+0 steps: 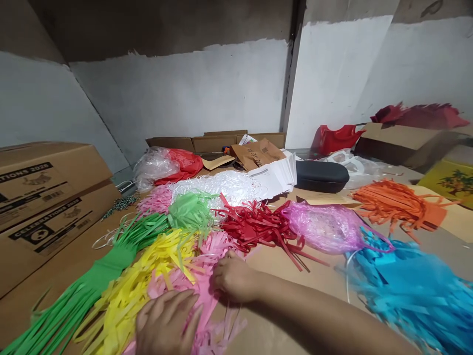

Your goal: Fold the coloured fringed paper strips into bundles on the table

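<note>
Sorting fringed pink paper [207, 281] at the surface's near edge.
Left hand [166, 323] lies flat and open on it; right hand [232, 278] pinches strips, which next need separating.

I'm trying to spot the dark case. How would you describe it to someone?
Start at the white stack of paper sheets at the back of the brown cardboard-covered table. Right beside it lies a smooth, black, oblong hard case. It is the only dark, solid thing among bright paper fringes.
</note>
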Tool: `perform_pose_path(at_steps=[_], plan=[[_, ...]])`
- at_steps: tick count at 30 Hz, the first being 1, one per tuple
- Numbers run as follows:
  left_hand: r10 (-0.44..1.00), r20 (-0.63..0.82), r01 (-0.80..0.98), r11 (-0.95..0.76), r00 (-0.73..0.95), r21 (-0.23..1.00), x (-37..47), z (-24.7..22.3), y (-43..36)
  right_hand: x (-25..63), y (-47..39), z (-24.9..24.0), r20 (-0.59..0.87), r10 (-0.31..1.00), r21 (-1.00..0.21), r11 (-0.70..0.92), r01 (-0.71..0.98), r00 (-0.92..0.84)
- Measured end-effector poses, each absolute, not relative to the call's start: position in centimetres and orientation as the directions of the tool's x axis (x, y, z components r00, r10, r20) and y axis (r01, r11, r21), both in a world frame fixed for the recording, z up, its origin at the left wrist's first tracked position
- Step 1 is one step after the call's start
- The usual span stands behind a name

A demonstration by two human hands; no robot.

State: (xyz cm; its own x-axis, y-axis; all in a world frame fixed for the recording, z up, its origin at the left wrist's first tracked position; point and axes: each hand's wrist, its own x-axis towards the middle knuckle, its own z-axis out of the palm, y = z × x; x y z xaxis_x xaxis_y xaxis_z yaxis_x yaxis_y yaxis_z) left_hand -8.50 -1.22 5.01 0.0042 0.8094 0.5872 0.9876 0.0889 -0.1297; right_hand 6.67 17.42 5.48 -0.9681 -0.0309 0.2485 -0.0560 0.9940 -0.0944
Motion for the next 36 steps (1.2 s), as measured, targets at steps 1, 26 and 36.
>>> perform_pose_path(at_steps=[1,26,36], plan=[[0.840,0.542,0.991,0.099,-0.033,-0.095,-7.5,5.0,-0.9,6.6,17.3,5.9,0.247,-0.012,-0.095,0.995,-0.036,-0.969],[0.909,-0.021,0.754,0.358,-0.416,0.551,-11.3,6.9,4.3,7.7,13.6,6.2,0.311,0.205,-0.147,0.975,0.166,-0.928],[0.877,0.005,0.854,0.466,-0.480,0.232,-11.5,13.7,4.0,6.5,12.0,5.6,0.125,-0.101,0.062,0.994,-0.094,-0.987]])
